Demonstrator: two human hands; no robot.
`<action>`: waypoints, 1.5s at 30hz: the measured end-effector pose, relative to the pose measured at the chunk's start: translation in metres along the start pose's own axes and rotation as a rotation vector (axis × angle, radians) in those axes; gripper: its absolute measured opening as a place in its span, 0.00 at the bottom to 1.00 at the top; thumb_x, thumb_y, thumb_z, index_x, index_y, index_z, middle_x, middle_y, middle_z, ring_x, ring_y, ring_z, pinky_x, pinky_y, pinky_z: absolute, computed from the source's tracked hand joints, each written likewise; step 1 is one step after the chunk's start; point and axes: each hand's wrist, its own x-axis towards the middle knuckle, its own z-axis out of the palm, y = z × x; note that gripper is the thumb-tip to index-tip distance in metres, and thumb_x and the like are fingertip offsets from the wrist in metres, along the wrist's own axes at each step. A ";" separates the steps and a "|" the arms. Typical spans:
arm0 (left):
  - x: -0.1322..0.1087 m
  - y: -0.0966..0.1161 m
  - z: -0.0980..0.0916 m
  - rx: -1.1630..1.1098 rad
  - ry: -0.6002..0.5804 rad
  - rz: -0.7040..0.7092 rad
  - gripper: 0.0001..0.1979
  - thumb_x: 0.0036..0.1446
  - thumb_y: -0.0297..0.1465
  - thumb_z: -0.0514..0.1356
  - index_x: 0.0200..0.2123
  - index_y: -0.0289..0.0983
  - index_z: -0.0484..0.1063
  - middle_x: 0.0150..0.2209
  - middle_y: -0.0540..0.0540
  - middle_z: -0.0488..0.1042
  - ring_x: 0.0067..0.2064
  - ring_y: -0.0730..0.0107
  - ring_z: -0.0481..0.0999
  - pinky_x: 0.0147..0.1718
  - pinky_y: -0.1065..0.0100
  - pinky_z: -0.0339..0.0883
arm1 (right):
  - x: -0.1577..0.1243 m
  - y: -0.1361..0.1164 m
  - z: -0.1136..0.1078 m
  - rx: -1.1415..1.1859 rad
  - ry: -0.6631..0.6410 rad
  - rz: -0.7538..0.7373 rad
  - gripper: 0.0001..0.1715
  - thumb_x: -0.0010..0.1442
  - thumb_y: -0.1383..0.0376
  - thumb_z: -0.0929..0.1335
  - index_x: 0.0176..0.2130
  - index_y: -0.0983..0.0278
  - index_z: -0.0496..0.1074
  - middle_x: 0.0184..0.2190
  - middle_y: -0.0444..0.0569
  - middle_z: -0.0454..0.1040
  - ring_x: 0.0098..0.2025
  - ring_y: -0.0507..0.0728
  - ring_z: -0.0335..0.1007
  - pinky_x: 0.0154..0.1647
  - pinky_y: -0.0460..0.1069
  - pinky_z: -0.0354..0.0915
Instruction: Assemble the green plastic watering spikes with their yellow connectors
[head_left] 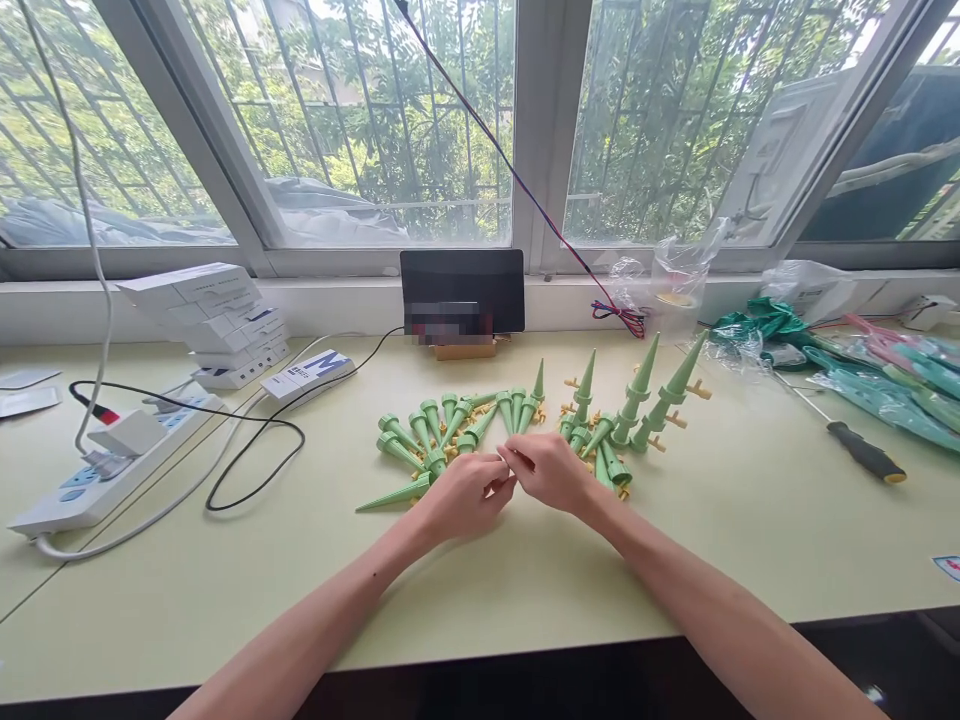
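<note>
My left hand (469, 492) and my right hand (546, 470) meet just above the table, fingertips pinched together. Whatever they hold between them is hidden or too small to make out. Beyond my left hand lies a fan of green plant-watering spikes (420, 428) with small yellow valves. One lone spike (394, 495) points left beside my left wrist. To the right of my right hand, more spikes are nested into leaning stacks (634, 410), yellow valves sticking out at their sides. A few loose spikes (613, 465) lie close by my right wrist.
A dark-screened device (463, 290) stands at the back. On the left are a power strip (97, 475), looping cables and stacked white boxes (232, 325). A screwdriver (862, 450) and plastic bags (892, 385) lie on the right. The table's front edge (525, 655) runs below my forearms.
</note>
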 end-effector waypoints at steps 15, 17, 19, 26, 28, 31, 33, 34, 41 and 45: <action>0.000 0.017 0.010 0.147 0.049 0.096 0.16 0.62 0.28 0.52 0.21 0.36 0.63 0.20 0.50 0.65 0.21 0.77 0.56 0.22 0.69 0.49 | 0.005 0.006 0.002 0.187 0.106 0.094 0.21 0.65 0.62 0.61 0.22 0.62 0.52 0.17 0.38 0.51 0.20 0.49 0.44 0.23 0.45 0.47; -0.003 0.022 0.016 0.190 0.078 0.154 0.16 0.62 0.28 0.52 0.21 0.36 0.63 0.20 0.50 0.65 0.21 0.77 0.57 0.22 0.68 0.47 | 0.006 0.006 0.003 0.201 0.118 0.093 0.21 0.65 0.62 0.61 0.22 0.62 0.53 0.16 0.38 0.52 0.20 0.49 0.44 0.23 0.45 0.48; -0.006 0.027 0.022 0.246 0.105 0.201 0.17 0.62 0.28 0.52 0.20 0.36 0.62 0.20 0.51 0.63 0.20 0.77 0.56 0.22 0.66 0.46 | 0.006 0.007 0.004 0.207 0.129 0.089 0.21 0.65 0.62 0.61 0.22 0.62 0.54 0.16 0.38 0.52 0.20 0.49 0.45 0.23 0.45 0.48; -0.036 0.041 0.011 0.376 0.276 0.233 0.16 0.60 0.24 0.56 0.20 0.37 0.59 0.19 0.52 0.64 0.20 0.77 0.58 0.21 0.67 0.49 | 0.006 0.001 0.008 0.219 0.121 0.057 0.22 0.65 0.62 0.61 0.22 0.62 0.53 0.16 0.38 0.51 0.20 0.48 0.43 0.24 0.46 0.47; -0.047 0.039 -0.005 0.395 0.340 0.184 0.13 0.59 0.23 0.58 0.23 0.37 0.62 0.22 0.52 0.67 0.22 0.77 0.62 0.23 0.69 0.54 | 0.005 -0.001 0.010 0.241 0.107 0.054 0.21 0.65 0.63 0.61 0.22 0.62 0.53 0.16 0.37 0.51 0.19 0.48 0.43 0.24 0.46 0.47; -0.061 0.029 -0.038 0.357 0.450 -0.048 0.06 0.59 0.24 0.59 0.30 0.38 0.67 0.28 0.50 0.72 0.27 0.75 0.67 0.29 0.71 0.63 | 0.004 -0.004 0.013 0.270 0.072 0.050 0.20 0.64 0.64 0.62 0.22 0.62 0.54 0.16 0.38 0.53 0.19 0.48 0.45 0.24 0.45 0.48; -0.070 0.018 -0.057 0.363 0.451 -0.163 0.02 0.60 0.26 0.59 0.34 0.38 0.70 0.32 0.48 0.74 0.30 0.72 0.69 0.31 0.70 0.65 | 0.004 -0.006 0.016 0.265 0.058 0.039 0.20 0.64 0.65 0.62 0.22 0.62 0.55 0.17 0.38 0.55 0.20 0.48 0.46 0.24 0.44 0.48; -0.074 0.011 -0.065 0.381 0.445 -0.191 0.02 0.60 0.27 0.58 0.36 0.38 0.71 0.34 0.47 0.75 0.33 0.70 0.71 0.32 0.69 0.66 | 0.003 -0.007 0.017 0.256 0.054 0.031 0.20 0.64 0.65 0.63 0.21 0.62 0.55 0.17 0.38 0.55 0.20 0.48 0.46 0.24 0.44 0.48; -0.100 -0.030 -0.066 0.398 0.296 -0.291 0.11 0.60 0.30 0.57 0.46 0.39 0.73 0.43 0.43 0.76 0.48 0.58 0.72 0.47 0.58 0.69 | 0.001 -0.015 0.025 0.247 0.010 0.015 0.19 0.63 0.67 0.63 0.22 0.63 0.56 0.17 0.39 0.56 0.20 0.48 0.48 0.25 0.44 0.48; -0.101 -0.032 -0.058 0.375 0.208 -0.285 0.14 0.59 0.29 0.56 0.48 0.39 0.72 0.46 0.42 0.75 0.50 0.57 0.71 0.51 0.56 0.68 | -0.001 -0.017 0.026 0.251 -0.021 0.019 0.18 0.62 0.68 0.64 0.22 0.63 0.57 0.18 0.39 0.56 0.20 0.48 0.48 0.25 0.43 0.48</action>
